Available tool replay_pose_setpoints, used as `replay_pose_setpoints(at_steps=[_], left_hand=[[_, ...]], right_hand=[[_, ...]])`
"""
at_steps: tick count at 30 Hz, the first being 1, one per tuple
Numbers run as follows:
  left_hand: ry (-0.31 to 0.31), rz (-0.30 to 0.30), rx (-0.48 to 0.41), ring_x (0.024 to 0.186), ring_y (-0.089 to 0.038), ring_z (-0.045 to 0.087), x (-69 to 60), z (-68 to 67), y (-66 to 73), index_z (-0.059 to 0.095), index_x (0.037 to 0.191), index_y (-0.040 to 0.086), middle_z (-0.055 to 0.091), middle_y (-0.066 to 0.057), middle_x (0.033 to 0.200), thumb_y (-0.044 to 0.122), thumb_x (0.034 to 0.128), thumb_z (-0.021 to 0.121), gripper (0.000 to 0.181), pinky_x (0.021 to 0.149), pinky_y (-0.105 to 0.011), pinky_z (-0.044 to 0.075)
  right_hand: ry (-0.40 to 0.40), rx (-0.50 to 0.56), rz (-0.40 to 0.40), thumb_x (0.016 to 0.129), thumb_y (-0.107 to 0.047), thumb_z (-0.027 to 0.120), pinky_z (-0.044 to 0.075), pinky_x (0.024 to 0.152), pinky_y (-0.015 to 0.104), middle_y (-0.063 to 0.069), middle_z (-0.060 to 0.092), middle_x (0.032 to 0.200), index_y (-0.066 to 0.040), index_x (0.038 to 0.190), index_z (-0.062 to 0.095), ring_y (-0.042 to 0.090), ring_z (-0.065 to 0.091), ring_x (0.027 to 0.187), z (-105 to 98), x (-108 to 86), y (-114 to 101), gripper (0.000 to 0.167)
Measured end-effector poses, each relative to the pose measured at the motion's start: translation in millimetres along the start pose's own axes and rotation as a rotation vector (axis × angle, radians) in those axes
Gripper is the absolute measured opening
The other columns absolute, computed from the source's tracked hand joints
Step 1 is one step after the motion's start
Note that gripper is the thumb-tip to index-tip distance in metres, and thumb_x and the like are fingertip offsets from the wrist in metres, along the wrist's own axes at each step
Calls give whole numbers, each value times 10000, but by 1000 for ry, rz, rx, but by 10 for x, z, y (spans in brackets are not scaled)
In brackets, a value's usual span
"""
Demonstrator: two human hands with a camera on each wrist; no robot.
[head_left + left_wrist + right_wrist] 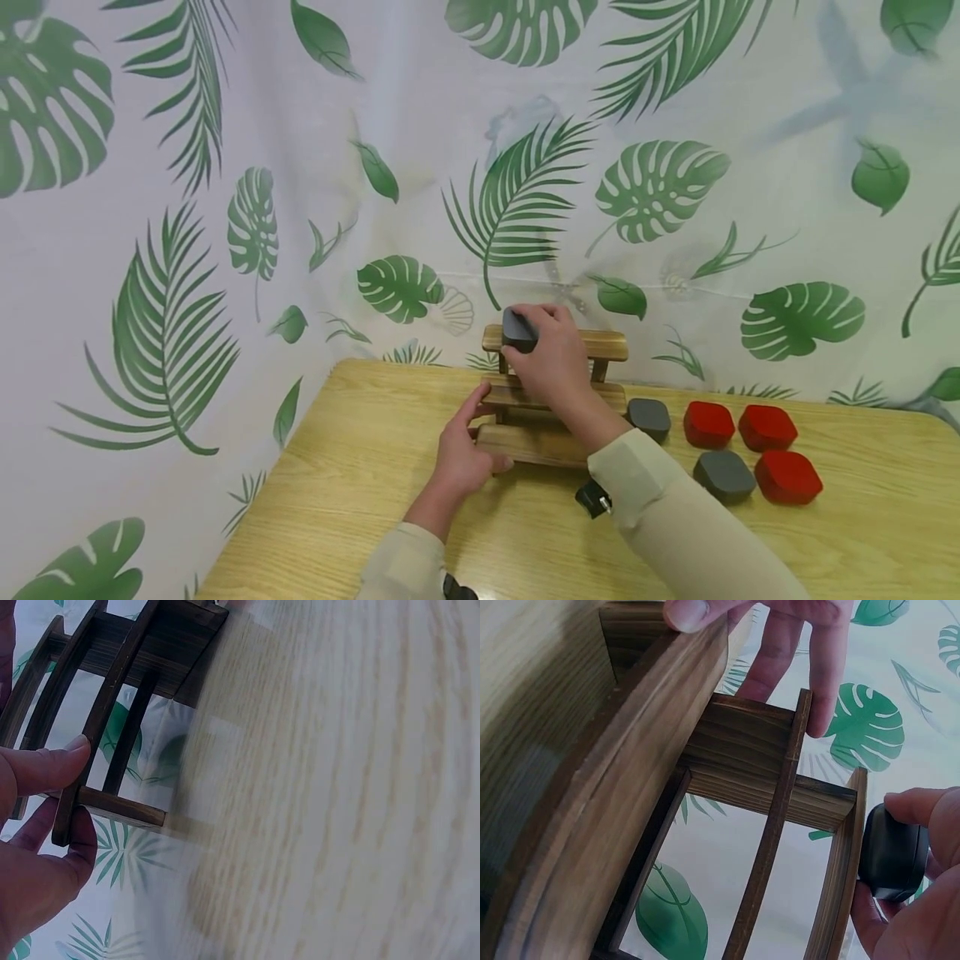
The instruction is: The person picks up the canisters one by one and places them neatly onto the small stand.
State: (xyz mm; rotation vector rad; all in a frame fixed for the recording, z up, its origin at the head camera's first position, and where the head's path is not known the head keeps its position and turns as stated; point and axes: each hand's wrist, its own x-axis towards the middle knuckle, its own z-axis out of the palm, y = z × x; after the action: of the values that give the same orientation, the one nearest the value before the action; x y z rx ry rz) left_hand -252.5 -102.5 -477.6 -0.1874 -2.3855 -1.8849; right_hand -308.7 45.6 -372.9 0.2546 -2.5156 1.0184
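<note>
A small wooden three-step stand (536,444) is set against the back of the table. My right hand (553,354) pinches a dark grey rounded-square block (517,330) at the left part of the top step. In the right wrist view the block (892,851) looks black and is right against the edge of that step, thumb on one side and fingers on the other. At the stand's left end, my left hand (462,454) grips the lowest step. The left wrist view shows its thumb (56,766) and fingers on opposite faces of a plank (112,697).
To the right of the stand lie two more grey blocks (724,476) and three red blocks (789,477). The wooden table (337,492) ends at a leaf-printed cloth (420,208) behind and to the left. A small black wrist device (594,498) hangs beneath my right sleeve.
</note>
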Motion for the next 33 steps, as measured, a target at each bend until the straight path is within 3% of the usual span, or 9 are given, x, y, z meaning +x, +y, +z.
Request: replay_pose_setpoints(at_steps=[6, 24, 30, 33], left_hand=[[-2, -3, 6, 1106, -328, 536, -11, 4, 23, 459, 1507, 248, 612, -56, 1302, -192, 581, 835, 1092, 904, -461, 465], [-23, -9, -15, 1056, -355, 532, -19, -7, -3, 438, 1518, 287, 594, -53, 1313, -204, 597, 827, 1114, 761, -422, 523], [-27, -21, -29, 1037, -418, 528, -129, -39, 291, 431, 1521, 134, 581, -160, 1313, -254, 611, 775, 1047, 749, -442, 525], [-24, -27, -32, 1037, -415, 527, -109, -31, 246, 435, 1521, 150, 587, -146, 1309, -252, 609, 781, 1054, 751, -437, 525]], right_hand=[[-12, -17, 13, 830, -266, 818, 480, 897, 512, 147, 496, 1289, -209, 1336, 635, 355, 534, 1099, 13, 16, 1, 540], [-32, -37, 16, 819, -317, 826, 487, 901, 523, 166, 525, 1284, -170, 1328, 651, 375, 547, 1120, 18, 85, 15, 558], [-49, -45, 31, 822, -316, 825, 485, 903, 524, 164, 519, 1296, -185, 1341, 640, 378, 541, 1132, 12, 95, 22, 567], [-55, -56, 31, 824, -312, 824, 487, 900, 527, 166, 518, 1299, -190, 1353, 633, 382, 542, 1131, 13, 99, 28, 575]])
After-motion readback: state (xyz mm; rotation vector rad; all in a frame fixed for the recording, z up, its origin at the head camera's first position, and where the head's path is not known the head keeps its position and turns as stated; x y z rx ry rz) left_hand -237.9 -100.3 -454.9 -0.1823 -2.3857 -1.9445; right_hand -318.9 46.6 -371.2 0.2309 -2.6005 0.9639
